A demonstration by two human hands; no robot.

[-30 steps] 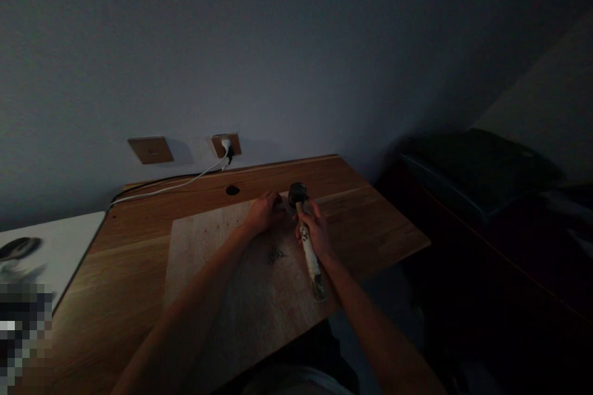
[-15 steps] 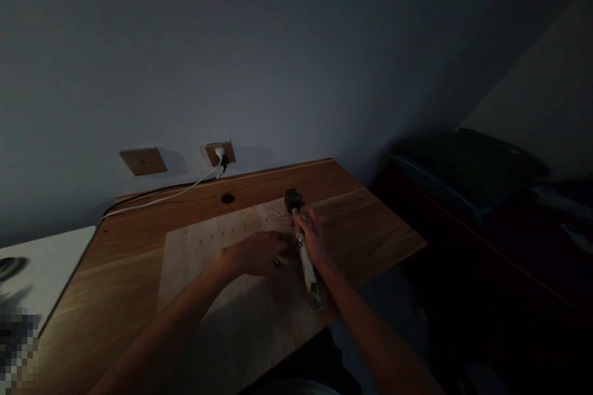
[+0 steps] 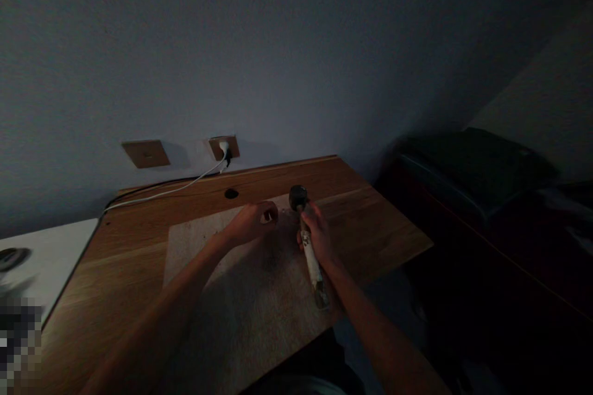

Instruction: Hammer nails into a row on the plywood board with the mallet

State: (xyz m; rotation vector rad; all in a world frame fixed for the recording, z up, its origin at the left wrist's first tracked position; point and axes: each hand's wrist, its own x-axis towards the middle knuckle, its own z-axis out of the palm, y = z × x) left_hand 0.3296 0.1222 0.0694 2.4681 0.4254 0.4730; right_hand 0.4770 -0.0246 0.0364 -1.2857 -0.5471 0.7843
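Note:
My right hand (image 3: pixel 319 231) is wrapped round the upper handle of a hammer (image 3: pixel 312 259). Its dark, rounded head points away from me, and the handle has worn white wrapping. To the left of it, my left hand (image 3: pixel 252 222) is over the far part of a pale wooden board (image 3: pixel 250 302). Thumb and fingers there are curled together into a ring, and whatever they pinch is too small and dark to make out. A few tiny marks dot the board near its far edge, partly covered by the left hand.
The board lies on a wooden table (image 3: pixel 370 216) against the wall. Black and white cables (image 3: pixel 157 197) run along its back to a wall socket (image 3: pixel 225 148), past a dark round hole (image 3: pixel 231 194). A white surface (image 3: pixel 50 247) adjoins at left.
My left hand has moved away from the hammer, up and left toward the board's far edge, its fingers now curled. The right hand still holds the hammer in nearly the same place.

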